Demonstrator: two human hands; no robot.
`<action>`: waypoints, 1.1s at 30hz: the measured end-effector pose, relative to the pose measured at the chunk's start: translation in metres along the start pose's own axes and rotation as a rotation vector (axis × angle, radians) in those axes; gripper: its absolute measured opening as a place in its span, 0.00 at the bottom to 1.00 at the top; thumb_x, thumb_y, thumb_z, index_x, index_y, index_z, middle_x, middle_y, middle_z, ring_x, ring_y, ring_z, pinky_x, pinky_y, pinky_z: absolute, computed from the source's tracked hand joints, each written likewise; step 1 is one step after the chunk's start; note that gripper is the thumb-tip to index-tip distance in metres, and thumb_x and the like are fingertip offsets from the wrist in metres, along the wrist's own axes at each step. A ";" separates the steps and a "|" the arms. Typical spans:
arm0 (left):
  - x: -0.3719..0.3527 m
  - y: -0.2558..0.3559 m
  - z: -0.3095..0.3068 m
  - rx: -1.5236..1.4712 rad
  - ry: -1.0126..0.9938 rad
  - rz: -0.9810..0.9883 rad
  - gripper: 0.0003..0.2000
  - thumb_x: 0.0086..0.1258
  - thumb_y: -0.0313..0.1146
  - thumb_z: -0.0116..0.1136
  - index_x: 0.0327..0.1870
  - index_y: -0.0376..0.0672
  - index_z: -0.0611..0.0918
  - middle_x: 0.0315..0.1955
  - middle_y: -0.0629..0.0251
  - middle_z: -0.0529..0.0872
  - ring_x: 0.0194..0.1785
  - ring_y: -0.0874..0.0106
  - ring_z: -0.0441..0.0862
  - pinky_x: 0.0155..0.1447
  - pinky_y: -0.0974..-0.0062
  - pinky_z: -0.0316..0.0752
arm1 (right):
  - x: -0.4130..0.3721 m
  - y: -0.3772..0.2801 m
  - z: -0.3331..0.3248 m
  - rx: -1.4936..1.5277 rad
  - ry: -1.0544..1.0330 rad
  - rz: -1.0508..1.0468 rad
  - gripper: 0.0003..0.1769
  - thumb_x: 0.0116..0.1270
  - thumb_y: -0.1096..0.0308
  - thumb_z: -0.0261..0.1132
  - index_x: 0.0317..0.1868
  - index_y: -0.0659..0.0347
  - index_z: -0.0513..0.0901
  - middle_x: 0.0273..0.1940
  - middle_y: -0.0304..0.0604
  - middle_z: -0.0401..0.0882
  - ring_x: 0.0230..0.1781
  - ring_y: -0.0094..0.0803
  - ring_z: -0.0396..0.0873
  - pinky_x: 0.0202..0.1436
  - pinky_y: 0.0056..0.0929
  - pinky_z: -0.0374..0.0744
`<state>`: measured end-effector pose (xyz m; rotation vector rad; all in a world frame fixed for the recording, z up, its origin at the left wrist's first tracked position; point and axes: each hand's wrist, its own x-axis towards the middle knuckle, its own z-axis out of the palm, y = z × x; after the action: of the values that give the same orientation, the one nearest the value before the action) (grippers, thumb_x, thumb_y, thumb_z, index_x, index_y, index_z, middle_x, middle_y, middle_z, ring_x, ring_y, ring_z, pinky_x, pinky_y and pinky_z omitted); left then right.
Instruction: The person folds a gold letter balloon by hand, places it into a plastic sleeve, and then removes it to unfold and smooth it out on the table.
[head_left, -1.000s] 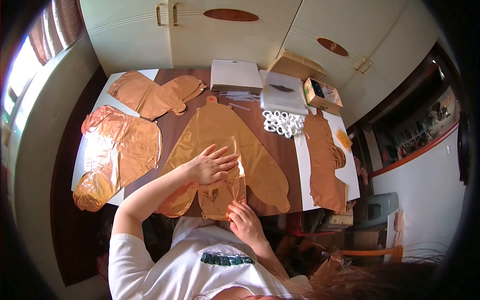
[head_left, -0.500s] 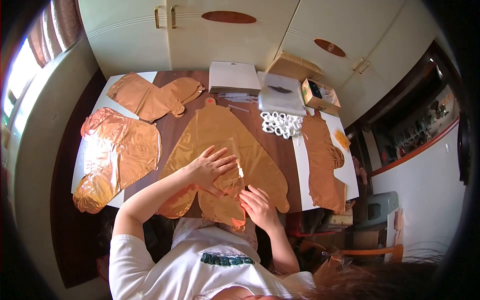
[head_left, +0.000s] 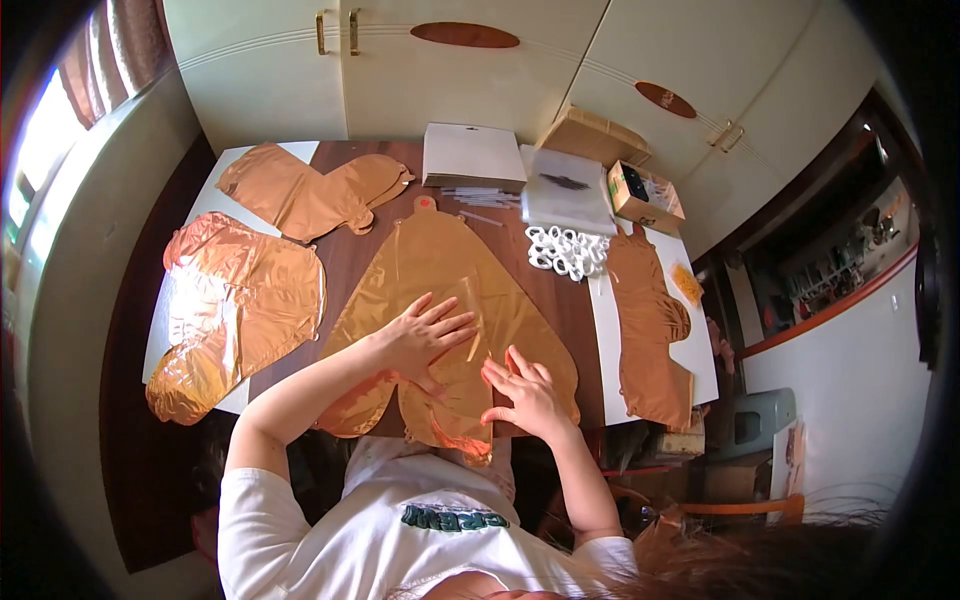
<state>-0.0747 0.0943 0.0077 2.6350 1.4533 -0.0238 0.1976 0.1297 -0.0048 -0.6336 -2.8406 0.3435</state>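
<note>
A large copper-coloured foil balloon [head_left: 430, 255] lies flat before me, its red-dotted tab pointing away. My left hand [head_left: 430, 338] rests palm down on its middle with fingers spread. Just to the right, my right hand [head_left: 527, 398] is open over the foil, its fingers stretched out and thumb apart, fingertips close to a creased edge. Between and below the hands, a crumpled part of the foil hangs over the table's front edge and shines orange-red.
More flat foil balloons lie at back left [head_left: 290, 195], left [head_left: 245, 290] and right [head_left: 650, 325]. White rings [head_left: 567, 251], plastic straws [head_left: 478, 198], a white box [head_left: 472, 155], clear bags [head_left: 565, 205] and a small open carton [head_left: 645, 200] stand along the back.
My right hand has shifted slightly right, and its fingers have opened out from the foil edge. My left hand stays in place on the balloon.
</note>
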 end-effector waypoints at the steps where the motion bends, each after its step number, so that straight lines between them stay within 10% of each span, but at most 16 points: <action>1: 0.000 0.000 0.000 0.006 -0.006 0.001 0.59 0.41 0.74 0.60 0.75 0.48 0.54 0.75 0.62 0.52 0.77 0.54 0.46 0.75 0.45 0.43 | 0.002 0.002 -0.001 -0.015 -0.038 0.004 0.44 0.51 0.35 0.65 0.65 0.50 0.73 0.65 0.31 0.72 0.71 0.47 0.61 0.66 0.47 0.62; 13: 0.000 0.001 -0.002 0.018 -0.012 0.000 0.60 0.40 0.76 0.59 0.74 0.48 0.56 0.75 0.60 0.53 0.77 0.53 0.46 0.75 0.44 0.44 | 0.011 -0.004 -0.021 -0.101 -0.283 0.012 0.58 0.48 0.30 0.65 0.73 0.54 0.58 0.75 0.37 0.51 0.75 0.49 0.49 0.75 0.56 0.48; 20: -0.002 0.003 -0.003 0.035 0.022 -0.007 0.59 0.42 0.77 0.57 0.74 0.48 0.57 0.74 0.62 0.55 0.77 0.56 0.47 0.75 0.47 0.44 | 0.004 0.005 -0.009 0.032 0.110 -0.041 0.32 0.63 0.48 0.64 0.63 0.55 0.73 0.64 0.38 0.71 0.68 0.39 0.64 0.71 0.52 0.57; 33: -0.001 0.003 -0.001 -0.017 0.040 -0.011 0.60 0.40 0.78 0.58 0.74 0.49 0.57 0.74 0.61 0.54 0.77 0.54 0.46 0.75 0.46 0.41 | 0.005 0.012 0.004 -0.054 0.025 -0.090 0.35 0.59 0.38 0.62 0.62 0.49 0.76 0.65 0.33 0.71 0.70 0.43 0.62 0.69 0.53 0.57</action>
<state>-0.0729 0.0923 0.0093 2.6289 1.4734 0.0404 0.1966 0.1421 -0.0109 -0.5138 -2.8517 0.2428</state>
